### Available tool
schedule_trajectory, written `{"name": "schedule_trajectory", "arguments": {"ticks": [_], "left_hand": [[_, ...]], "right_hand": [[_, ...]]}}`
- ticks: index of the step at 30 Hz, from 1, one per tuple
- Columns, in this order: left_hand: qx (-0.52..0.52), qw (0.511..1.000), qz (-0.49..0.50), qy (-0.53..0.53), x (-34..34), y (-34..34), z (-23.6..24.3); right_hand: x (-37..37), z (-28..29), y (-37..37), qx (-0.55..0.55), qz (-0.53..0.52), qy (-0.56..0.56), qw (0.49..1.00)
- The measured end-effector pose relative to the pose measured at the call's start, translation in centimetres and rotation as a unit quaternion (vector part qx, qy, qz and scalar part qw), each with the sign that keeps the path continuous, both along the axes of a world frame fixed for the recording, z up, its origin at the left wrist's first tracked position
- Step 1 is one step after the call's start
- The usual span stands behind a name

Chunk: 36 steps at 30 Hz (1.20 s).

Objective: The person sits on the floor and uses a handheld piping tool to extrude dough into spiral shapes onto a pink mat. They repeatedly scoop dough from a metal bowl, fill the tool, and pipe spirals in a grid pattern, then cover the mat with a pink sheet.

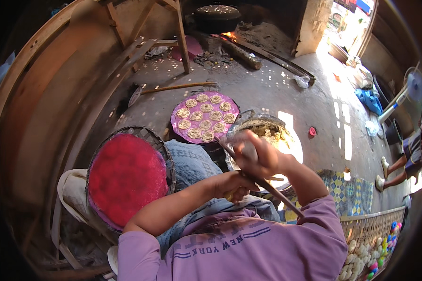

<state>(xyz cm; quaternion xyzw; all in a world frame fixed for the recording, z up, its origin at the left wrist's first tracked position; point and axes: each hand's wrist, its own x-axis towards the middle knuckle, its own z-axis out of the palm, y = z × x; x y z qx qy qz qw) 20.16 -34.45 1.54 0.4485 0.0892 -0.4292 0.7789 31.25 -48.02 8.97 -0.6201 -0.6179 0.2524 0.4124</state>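
My right hand, smeared by motion, is curled above the near left part of a large metal basin. A pale shape shows between its fingers, too blurred to name. Just below, my left hand is closed near my lap, with a bit of yellow showing under its fingers; what it grips is mostly hidden. A long brown wooden stick slants past both hands towards my right upper arm; whether either hand grips it is unclear. Yellowish dough lies in the basin.
A pink round tray bears several coiled dough rosettes. At my left, a red round sheet covers a woven tray. Ahead, a black pot sits over a fire. A long-handled tool lies on the floor. Another person's legs show right.
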Motion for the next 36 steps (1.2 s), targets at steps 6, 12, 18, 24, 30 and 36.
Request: {"name": "schedule_trajectory", "arguments": {"ticks": [6, 12, 18, 24, 30, 36], "left_hand": [[0.57, 0.716, 0.006, -0.403, 1.4, 0.2, -2.1], [0.53, 0.73, 0.195, -0.386, -0.7, 5.4, -2.9], [0.271, 0.714, 0.449, -0.464, 1.5, 0.9, -4.0], [0.396, 0.552, 0.512, -0.526, 0.8, 3.9, 2.4], [0.602, 0.429, 0.305, -0.601, -0.5, 6.0, 9.3], [0.418, 0.605, 0.448, -0.509, -0.2, 5.3, 7.2]], "right_hand": [[7.4, -5.7, 2.4, -0.117, -0.32, 0.139, 0.93], [15.5, -15.7, -7.2, 0.133, -0.473, 0.51, 0.707], [9.1, -23.3, -3.1, 0.323, -0.515, 0.621, 0.494], [4.1, -24.0, -4.2, -0.25, -0.452, 0.224, 0.826], [1.8, -27.2, -6.6, -0.551, -0.274, -0.174, 0.769], [1.9, -23.8, -6.9, -0.563, -0.204, -0.206, 0.774]]}}
